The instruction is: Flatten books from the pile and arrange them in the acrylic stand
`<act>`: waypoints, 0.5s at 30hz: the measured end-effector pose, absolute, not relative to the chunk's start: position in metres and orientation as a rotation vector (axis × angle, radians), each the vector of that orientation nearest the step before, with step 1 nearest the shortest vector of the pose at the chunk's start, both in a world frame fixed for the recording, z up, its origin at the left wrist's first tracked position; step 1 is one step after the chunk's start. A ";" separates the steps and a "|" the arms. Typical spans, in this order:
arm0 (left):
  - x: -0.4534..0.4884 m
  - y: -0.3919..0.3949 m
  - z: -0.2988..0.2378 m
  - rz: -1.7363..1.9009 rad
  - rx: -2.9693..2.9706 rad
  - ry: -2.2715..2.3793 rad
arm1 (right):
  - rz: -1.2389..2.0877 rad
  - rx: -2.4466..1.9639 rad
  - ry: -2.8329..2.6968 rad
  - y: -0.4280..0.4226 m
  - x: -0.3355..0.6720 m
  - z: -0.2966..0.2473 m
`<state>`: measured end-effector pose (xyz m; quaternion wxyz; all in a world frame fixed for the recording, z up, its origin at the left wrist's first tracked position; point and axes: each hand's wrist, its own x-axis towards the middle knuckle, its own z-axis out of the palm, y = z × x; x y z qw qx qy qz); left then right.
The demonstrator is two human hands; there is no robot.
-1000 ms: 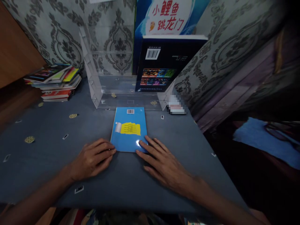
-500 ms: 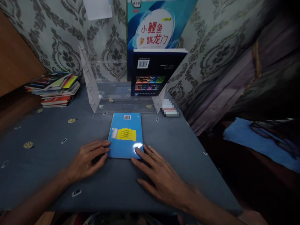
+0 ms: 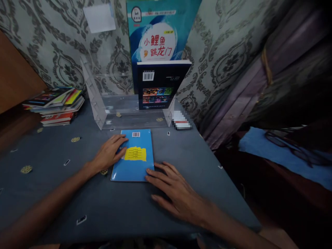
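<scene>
Patterned wallpaper (image 3: 228,52) backs the grey tablecloth (image 3: 121,211), where the blue book (image 3: 132,171) lies flat. Your left hand (image 3: 107,152), loosely uncurled, rests fingers over its left edge; your right hand (image 3: 178,193), fingers spread, touches its lower right corner; neither clasps it.

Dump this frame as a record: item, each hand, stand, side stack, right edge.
Item: blue book, flat on gray table, barcode side up
Left hand: over the book's left edge
Right hand: fingertips at its near right corner
Stand: clear rack holding dark book; larger teal book behind
Stack: books, far left
Right edge: blue cloth beyond table
</scene>
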<state>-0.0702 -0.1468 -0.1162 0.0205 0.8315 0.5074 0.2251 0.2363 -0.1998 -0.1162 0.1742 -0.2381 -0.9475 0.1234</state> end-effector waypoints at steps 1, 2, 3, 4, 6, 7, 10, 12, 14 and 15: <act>-0.071 -0.140 -0.117 0.680 2.576 1.588 | 0.361 -0.672 -2.668 -0.198 0.237 -0.117; -0.071 -0.134 -0.118 0.664 2.579 1.599 | 0.367 -0.672 -2.645 -0.196 0.238 -0.118; -0.070 -0.129 -0.119 0.651 2.584 1.609 | 0.370 -0.676 -2.622 -0.194 0.239 -0.119; -0.069 -0.125 -0.119 0.642 2.593 1.618 | 0.369 -0.687 -2.599 -0.190 0.239 -0.120; -0.064 -0.119 -0.119 0.640 2.609 1.627 | 0.358 -0.717 -2.566 -0.181 0.238 -0.122; -0.062 -0.116 -0.119 0.645 2.617 1.625 | 0.352 -0.725 -2.557 -0.176 0.237 -0.123; -0.051 -0.109 -0.118 0.671 2.646 1.575 | 0.352 -0.716 -2.531 -0.159 0.229 -0.125; -0.044 -0.104 -0.118 0.690 2.668 1.520 | 0.369 -0.712 -2.496 -0.148 0.223 -0.128; -0.037 -0.098 -0.119 0.697 2.686 1.469 | 0.403 -0.723 -2.448 -0.141 0.219 -0.130; -0.033 -0.095 -0.119 0.699 2.694 1.448 | 0.425 -0.726 -2.427 -0.138 0.217 -0.131</act>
